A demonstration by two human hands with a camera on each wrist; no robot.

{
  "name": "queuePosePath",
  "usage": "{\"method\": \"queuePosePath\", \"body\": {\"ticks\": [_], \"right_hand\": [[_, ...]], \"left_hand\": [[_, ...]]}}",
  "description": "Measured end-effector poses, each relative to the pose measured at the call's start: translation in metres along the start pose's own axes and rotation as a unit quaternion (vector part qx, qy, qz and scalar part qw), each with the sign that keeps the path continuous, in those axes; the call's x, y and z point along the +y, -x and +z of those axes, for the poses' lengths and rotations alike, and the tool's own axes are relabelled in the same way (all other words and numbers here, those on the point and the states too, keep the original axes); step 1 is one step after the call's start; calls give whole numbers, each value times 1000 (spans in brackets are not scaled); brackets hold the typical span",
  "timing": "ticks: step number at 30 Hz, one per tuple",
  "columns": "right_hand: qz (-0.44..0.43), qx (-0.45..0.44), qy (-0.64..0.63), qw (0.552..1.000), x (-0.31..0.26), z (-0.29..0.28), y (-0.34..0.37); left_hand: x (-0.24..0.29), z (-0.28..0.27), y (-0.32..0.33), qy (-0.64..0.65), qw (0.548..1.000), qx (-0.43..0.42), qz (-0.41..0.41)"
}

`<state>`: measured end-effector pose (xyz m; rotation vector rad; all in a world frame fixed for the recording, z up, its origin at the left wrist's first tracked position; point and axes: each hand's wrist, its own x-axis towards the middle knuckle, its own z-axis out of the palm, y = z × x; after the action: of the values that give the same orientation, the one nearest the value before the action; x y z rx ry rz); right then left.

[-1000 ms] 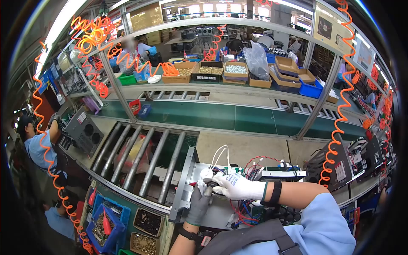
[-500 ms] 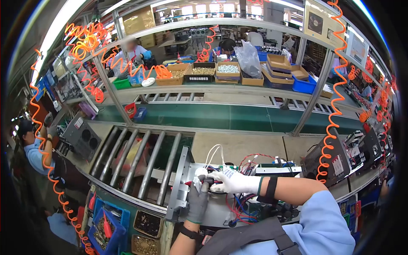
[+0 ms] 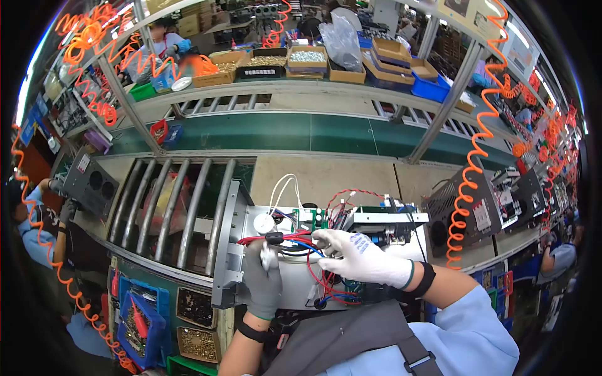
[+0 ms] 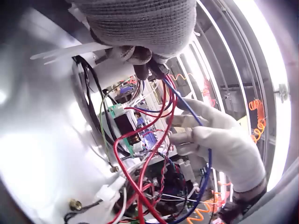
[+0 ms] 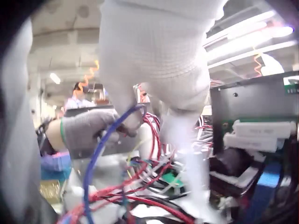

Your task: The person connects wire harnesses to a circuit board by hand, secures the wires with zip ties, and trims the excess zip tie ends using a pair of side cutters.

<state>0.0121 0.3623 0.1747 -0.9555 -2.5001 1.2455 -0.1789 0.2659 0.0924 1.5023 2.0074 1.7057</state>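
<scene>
Grey-gloved, my left hand [image 3: 262,282] has its fingers curled round a black sleeve [image 3: 274,238], gripping it near the left end of the open metal chassis [image 3: 227,250]. That sleeve sits over the chassis, with red wires [image 4: 163,126] and a blue wire [image 4: 210,163] running out of it. If my grip there slackens, the stiff wires could well spring back and drag the sleeve with them; if I tug too hard, I might strain their far ends. Red insulation close to the chassis's end plate could chafe on its metal edge. Just beyond my fingers, the round white cap [image 3: 264,223] could be knocked by a careless knuckle, and the green circuit board [image 3: 310,218] could be scraped by a swinging loop. On the right, my white-gloved right hand [image 3: 364,257] is released, fingers parted and slightly bent beside the bundle; the blue wire passes so near them that it could snag as I move.

Counting from the left: two parts boxes [image 3: 196,290] at my lower left, six bare rollers [image 3: 219,216], one chassis before me, one grey glove, one sleeve, one round cap, one white glove, one silver bracket [image 3: 389,218]. Red strands overlap too much for me to count.
</scene>
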Motion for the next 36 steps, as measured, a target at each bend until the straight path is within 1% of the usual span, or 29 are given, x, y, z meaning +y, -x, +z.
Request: {"method": "queuePosePath", "body": {"ticks": [2, 3, 4, 5, 6, 7, 8, 9, 10, 11, 13, 14, 15, 17, 19, 20, 21, 23, 24, 25, 26, 27, 28, 29, 31, 33, 34, 35, 36], "right_hand": [[71, -11, -95, 993, 3, -1, 10], [74, -5, -102, 992, 7, 6, 10], [86, 5, -145, 986, 16, 15, 9], [97, 16, -188, 977, 27, 25, 7], [80, 41, -170, 981, 35, 36, 0], [73, 59, -121, 988, 52, 51, -12], [103, 34, -144, 984, 46, 49, -19], [133, 10, -167, 977, 41, 45, -25], [138, 28, -182, 973, 53, 52, -29], [101, -5, -271, 957, 36, 37, -21], [71, -36, -260, 962, 31, 32, -11], [65, -43, -257, 963, 18, 23, -5], [86, -33, -259, 961, 15, 22, -3], [82, -80, -303, 946, -6, 3, 6], [88, -116, -243, 959, 15, 3, 10], [65, -123, -278, 951, 21, 4, 13], [63, -127, -277, 950, 24, 5, 16], [72, -57, -221, 971, 24, 5, 18], [98, 3, -139, 985, 30, 9, 17], [129, -25, -134, 982, 40, 11, 12], [132, -37, -233, 963, 41, 13, 12], [135, -52, -330, 933, 40, 16, 14], [135, -54, -430, 891, 38, 18, 17], [136, -61, -495, 856, 47, 28, 12], [139, -55, -609, 779, 51, 39, 5], [165, -22, -609, 775, 53, 45, -5], [158, 27, -632, 758, 51, 49, -8], [182, 55, -603, 775, 43, 46, -5], [197, 61, -601, 772, 38, 46, -4]], "left_hand": [[-8, -6, 13, -45, 994, -77, 69], [-11, -5, 11, -46, 993, -86, 74], [-4, -2, 5, 6, 986, -159, -40], [0, -2, 1, 57, 959, -230, -153], [-31, 13, 8, 93, 956, -226, -158], [-30, 13, 4, 92, 955, -239, -150], [-28, 15, 0, 161, 931, -245, -217], [-24, 19, -5, 228, 897, -250, -284], [3, 13, -16, 277, 868, -252, -327], [12, 10, -22, 274, 866, -266, -323], [22, 7, -32, 256, 865, -258, -347], [28, 10, -34, 277, 867, -250, -331], [35, 13, -37, 316, 849, -261, -334], [46, 13, -35, 346, 825, -258, -366], [54, 11, -30, 352, 820, -257, -371], [56, 10, -27, 360, 812, -252, -384], [54, 9, -25, 359, 814, -247, -385], [44, 11, -23, 292, 856, -244, -350], [37, 14, -20, 310, 856, -231, -343], [35, 20, -20, 310, 861, -218, -340], [36, 28, -20, 335, 839, -164, -396], [38, 33, -20, 360, 810, -108, -449], [41, 34, -22, 381, 796, -114, -456], [42, 35, -21, 382, 799, -102, -453], [43, 39, -20, 328, 842, -105, -416], [36, 32, -18, 307, 854, -123, -403], [39, 24, -19, 254, 871, -166, -386], [39, 19, -23, 206, 884, -210, -363], [31, 14, -24, 140, 924, -217, -282]]}}
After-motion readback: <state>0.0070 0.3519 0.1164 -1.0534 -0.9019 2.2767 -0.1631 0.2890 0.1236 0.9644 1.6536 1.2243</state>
